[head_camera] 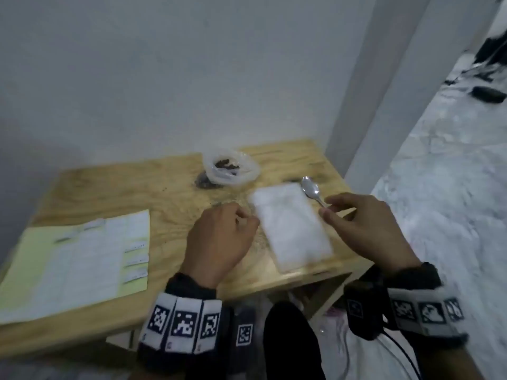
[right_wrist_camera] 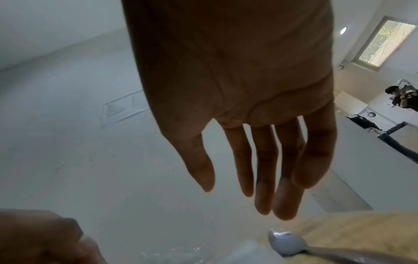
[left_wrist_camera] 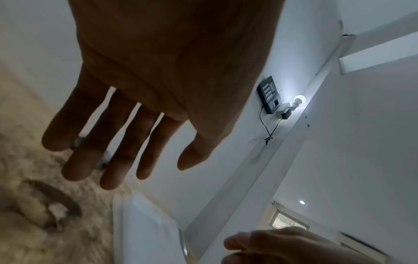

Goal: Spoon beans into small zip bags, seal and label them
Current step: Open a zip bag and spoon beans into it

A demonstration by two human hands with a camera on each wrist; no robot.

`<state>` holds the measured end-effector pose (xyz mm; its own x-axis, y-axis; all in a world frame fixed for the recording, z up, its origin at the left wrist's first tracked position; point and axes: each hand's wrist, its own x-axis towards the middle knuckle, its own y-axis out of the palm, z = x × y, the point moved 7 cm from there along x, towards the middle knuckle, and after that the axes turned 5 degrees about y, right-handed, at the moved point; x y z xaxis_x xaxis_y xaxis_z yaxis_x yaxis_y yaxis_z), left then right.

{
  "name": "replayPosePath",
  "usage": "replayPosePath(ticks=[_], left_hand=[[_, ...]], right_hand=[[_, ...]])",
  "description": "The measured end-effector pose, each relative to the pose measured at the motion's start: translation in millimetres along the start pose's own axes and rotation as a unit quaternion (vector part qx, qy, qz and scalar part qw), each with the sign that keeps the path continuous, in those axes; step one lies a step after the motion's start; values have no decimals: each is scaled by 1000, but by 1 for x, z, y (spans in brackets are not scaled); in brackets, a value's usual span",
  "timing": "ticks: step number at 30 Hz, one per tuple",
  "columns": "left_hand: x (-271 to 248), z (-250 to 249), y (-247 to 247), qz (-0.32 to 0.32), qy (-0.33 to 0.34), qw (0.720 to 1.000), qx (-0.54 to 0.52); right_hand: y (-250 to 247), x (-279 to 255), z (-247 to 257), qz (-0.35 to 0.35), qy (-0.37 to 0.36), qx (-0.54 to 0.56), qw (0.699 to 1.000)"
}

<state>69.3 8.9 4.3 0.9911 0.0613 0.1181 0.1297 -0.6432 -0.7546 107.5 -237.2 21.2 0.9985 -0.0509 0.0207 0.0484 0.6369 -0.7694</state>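
Observation:
On the wooden table (head_camera: 175,193) a flat stack of white zip bags (head_camera: 292,226) lies near the front right corner. A clear plastic bag of dark beans (head_camera: 230,167) sits behind it by the wall. A metal spoon (head_camera: 311,189) lies just right of the stack. My left hand (head_camera: 236,223) hovers at the stack's left edge, fingers straight (left_wrist_camera: 113,160), holding nothing. My right hand (head_camera: 345,212) hovers over the spoon's handle. Its fingers (right_wrist_camera: 262,178) hang straight above the spoon bowl (right_wrist_camera: 286,242), apart from it. The head view is blurred.
A yellow-backed sheet of white labels (head_camera: 76,259) lies on the table's left front part. A few loose beans (head_camera: 204,182) lie beside the bean bag. A white wall backs the table and a pillar (head_camera: 365,105) stands at its right. My dark knee (head_camera: 290,341) is below the front edge.

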Motion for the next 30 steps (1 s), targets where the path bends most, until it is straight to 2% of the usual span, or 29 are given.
replayPosePath(ticks=[5,9,12,20,23,26,30], left_hand=[[3,-3,15,18,-44,999,2],[12,6,25,35,-75,997,0],[16,9,28,39,-92,995,-18],[16,-1,30,-13,-103,994,-24],[18,0,37,-11,-110,993,-36],[19,6,38,-37,-114,992,-48],[19,11,41,-55,-121,989,-61]], right_hand=[[20,14,-1,69,48,-96,992],[41,26,-11,96,81,-97,987],[49,31,-18,84,93,-104,987],[53,36,-28,25,104,-121,987],[49,35,-29,13,106,-98,990],[42,33,-31,-9,99,-74,992],[39,29,-33,-1,99,-21,995]])
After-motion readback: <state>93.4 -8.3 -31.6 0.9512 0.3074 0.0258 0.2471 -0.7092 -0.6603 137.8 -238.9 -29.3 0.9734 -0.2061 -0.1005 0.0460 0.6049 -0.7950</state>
